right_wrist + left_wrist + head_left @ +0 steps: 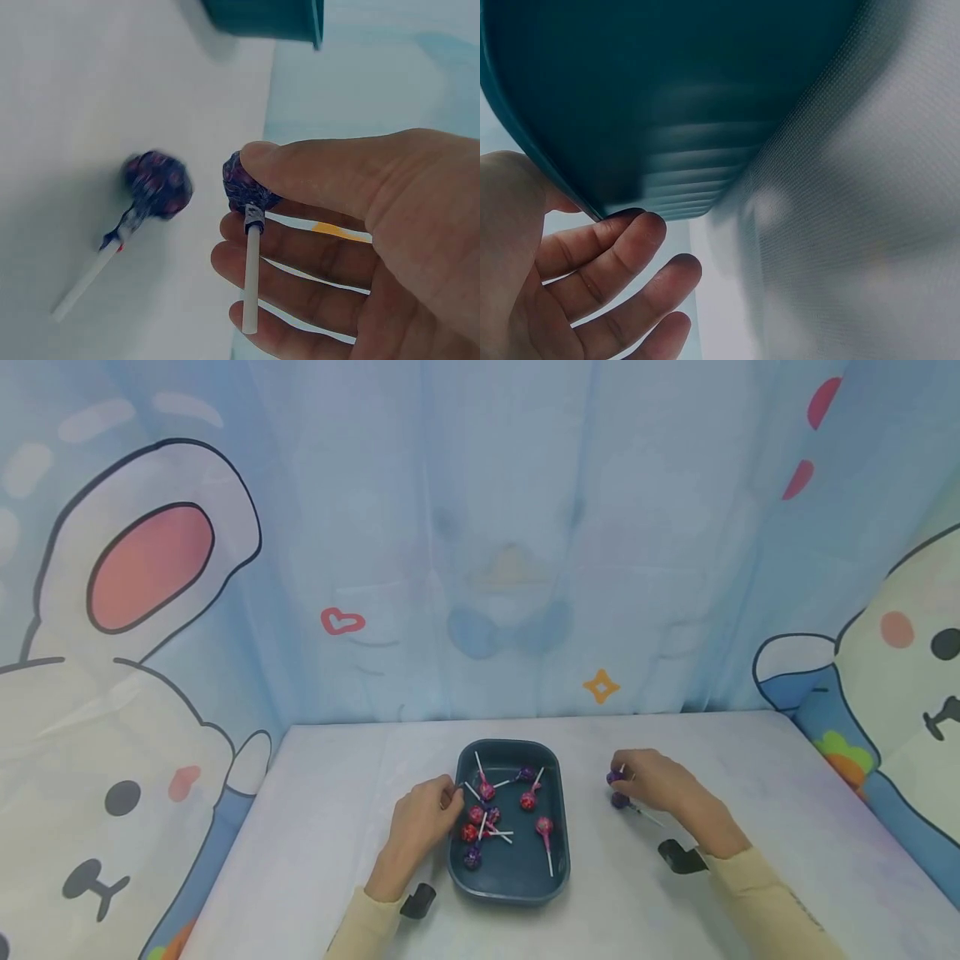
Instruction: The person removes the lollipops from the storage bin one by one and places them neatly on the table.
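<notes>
My left hand [427, 814] pinches the left rim of a dark teal tray [510, 893] between thumb and fingers; the left wrist view shows the tray's outer wall [705, 142] above those fingers. Several red, pink and purple wrapped lollipops lie in the tray, among them a pink one [545, 827] at its right. To the tray's right, my right hand [663, 785] pinches a purple lollipop [238, 184] by its wrapped head, its white stick pointing down in the right wrist view. A second purple lollipop [159, 184] lies on the table just beside that hand.
A white cloth covers the table [330, 827]. Behind it hangs a pale blue curtain [510, 527] with cartoon rabbits at both sides. Dark wrist cameras [682, 857] are strapped at both sleeves.
</notes>
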Demonstrator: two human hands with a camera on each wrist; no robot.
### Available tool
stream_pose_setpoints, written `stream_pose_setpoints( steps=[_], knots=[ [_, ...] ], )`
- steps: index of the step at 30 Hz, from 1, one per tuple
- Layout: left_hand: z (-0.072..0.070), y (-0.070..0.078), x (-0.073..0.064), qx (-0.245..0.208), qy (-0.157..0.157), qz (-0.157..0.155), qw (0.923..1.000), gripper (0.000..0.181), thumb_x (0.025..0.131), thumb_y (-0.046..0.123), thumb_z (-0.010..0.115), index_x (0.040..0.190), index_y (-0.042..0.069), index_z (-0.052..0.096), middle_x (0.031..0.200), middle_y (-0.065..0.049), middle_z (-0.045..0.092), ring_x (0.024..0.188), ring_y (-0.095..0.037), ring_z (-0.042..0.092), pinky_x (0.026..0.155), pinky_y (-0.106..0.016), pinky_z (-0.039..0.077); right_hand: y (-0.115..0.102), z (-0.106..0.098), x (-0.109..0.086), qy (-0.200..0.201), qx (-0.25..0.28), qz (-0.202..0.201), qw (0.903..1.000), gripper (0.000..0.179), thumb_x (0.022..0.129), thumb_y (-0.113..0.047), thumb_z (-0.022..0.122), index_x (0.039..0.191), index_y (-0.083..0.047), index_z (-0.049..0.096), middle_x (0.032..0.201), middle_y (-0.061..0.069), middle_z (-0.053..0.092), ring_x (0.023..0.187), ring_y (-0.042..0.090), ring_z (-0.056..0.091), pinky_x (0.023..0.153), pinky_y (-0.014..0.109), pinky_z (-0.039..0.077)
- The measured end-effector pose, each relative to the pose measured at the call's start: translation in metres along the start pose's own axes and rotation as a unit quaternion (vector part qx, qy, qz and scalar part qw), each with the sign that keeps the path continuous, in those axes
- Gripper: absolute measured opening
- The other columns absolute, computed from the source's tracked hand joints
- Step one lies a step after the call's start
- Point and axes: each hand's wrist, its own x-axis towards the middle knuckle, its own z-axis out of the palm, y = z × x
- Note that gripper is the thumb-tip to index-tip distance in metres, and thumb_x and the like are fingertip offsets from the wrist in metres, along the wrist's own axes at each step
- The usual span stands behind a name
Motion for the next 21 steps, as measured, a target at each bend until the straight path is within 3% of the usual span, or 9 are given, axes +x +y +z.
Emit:
stream_pose_setpoints(
  steps=[9,21],
  knots=[
    [0.0,0.0,-0.001,-0.001,-0.002,0.0,1.0,0.02,0.088,0.036,0.052,0.08,0.019,0.058,0.063,0.009,0.053,0.051,-0.006,0.046,0.047,-0.021,0.037,0.026,0.01,0.0,-0.006,0.005,0.013,0.9999,0.025,0.082,-0.019,0.066,0.102,-0.004,0.06,0.086,0.005,0.064,0.073,0.014,0.056,0.065,0.034,0.048],
    [0.0,-0.001,0.0,-0.002,-0.005,-0.006,1.0,0.02,0.088,0.037,0.052,0.08,0.019,0.059,0.063,0.009,0.053,0.052,-0.007,0.046,0.047,-0.022,0.037,0.034,0.017,0.002,-0.023,0.002,0.048,0.9986,0.026,0.084,-0.018,0.064,0.105,-0.004,0.06,0.091,0.008,0.064,0.077,0.017,0.056,0.07,0.039,0.048]
  ],
)
